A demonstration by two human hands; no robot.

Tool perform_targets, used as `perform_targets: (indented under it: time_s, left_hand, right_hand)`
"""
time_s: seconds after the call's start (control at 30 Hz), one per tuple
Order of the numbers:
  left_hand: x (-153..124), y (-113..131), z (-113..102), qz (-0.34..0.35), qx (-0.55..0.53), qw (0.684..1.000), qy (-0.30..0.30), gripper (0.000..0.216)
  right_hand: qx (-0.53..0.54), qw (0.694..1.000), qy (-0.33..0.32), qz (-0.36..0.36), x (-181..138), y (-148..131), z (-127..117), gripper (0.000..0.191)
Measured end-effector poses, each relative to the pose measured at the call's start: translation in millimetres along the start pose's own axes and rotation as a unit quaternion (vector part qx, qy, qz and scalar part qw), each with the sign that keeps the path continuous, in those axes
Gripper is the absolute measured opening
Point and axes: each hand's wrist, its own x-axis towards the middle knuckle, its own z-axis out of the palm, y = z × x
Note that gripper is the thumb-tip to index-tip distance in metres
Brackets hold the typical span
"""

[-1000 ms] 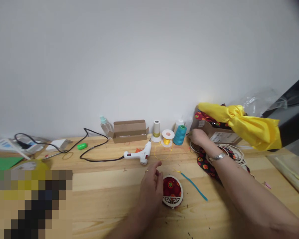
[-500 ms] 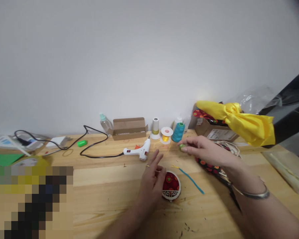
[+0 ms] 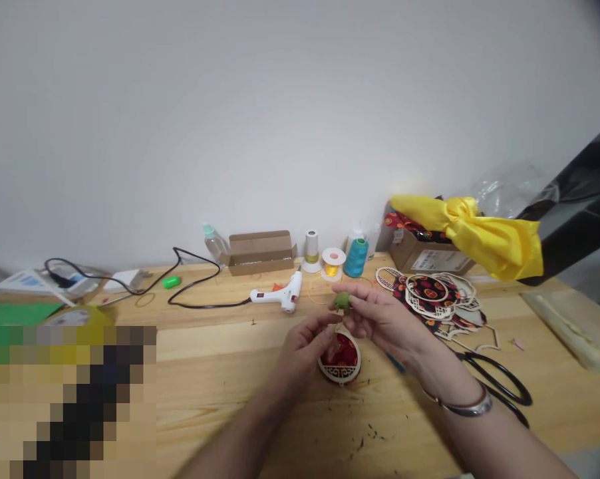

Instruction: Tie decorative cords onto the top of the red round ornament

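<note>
My right hand [image 3: 374,318] pinches a small green bead-like piece [image 3: 342,301] between thumb and fingers. Close below it, my left hand [image 3: 310,339] has thumb and fingertips drawn together at the underside of the piece; what they grip there is too small to make out. Under both hands lies a round ornament [image 3: 340,374] with a pale fretwork frame and red patterned fabric, its upper left part covered by my left fingers. A teal cord [image 3: 396,363] shows only partly beneath my right hand.
A white glue gun [image 3: 275,297] with a black cable lies behind my hands, near a yellow thread spool [image 3: 332,265] and a teal thread cone [image 3: 356,258]. To the right are fretwork frames with fabric [image 3: 432,299] and black-handled scissors [image 3: 502,379].
My right hand has brought the green piece left and toward me, over the ornament. My left hand has risen from beside the ornament, its spread fingers now pinched near the piece.
</note>
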Motion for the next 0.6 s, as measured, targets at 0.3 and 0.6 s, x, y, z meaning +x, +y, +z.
perform_targets:
  time_s: [0.3,0.6]
  left_hand:
    - [-2,9,-5,0.004,0.064,0.998,0.018,0.021]
    - [3,22,-15,0.060,0.031,0.996,0.053,0.019]
  right_hand:
    - [0.125,0.979,0.095,-0.129,-23,-24,-19,0.014]
    - [0.125,0.911,0.288,-0.268,-91,-76,-49,0.019]
